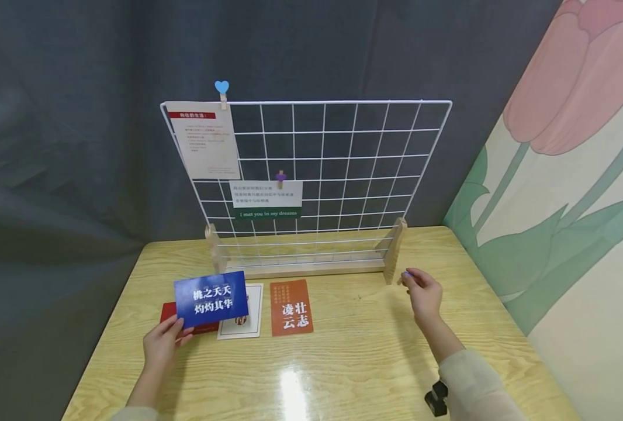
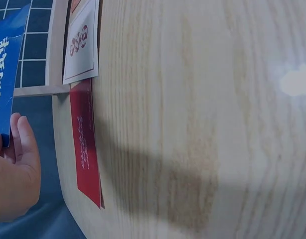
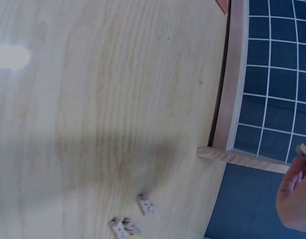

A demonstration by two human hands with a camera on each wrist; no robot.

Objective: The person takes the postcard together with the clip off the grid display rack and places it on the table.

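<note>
My left hand (image 1: 160,342) holds a blue card (image 1: 211,299) with white characters by its lower left corner, thumb on the front. The card is raised over a red card (image 2: 84,144) and a white card with a red print (image 2: 83,45) on the table. Out to the right, my right hand (image 1: 426,297) pinches a small wooden clothespin (image 3: 304,151) between thumb and fingers, beside the stand's right foot. A bit of blue shows on that clothespin in the head view. Behind both hands stands a white wire grid (image 1: 338,158) in a wooden base (image 1: 306,269).
On the grid, a blue-heart clothespin (image 1: 222,93) holds a tall white card (image 1: 203,143), and a purple-topped clothespin (image 1: 280,178) holds a white-and-green card (image 1: 266,202). An orange card (image 1: 291,307) lies before the base. Several clothespins (image 3: 147,205) lie on the table's right. A black object (image 1: 436,399) is by the right sleeve.
</note>
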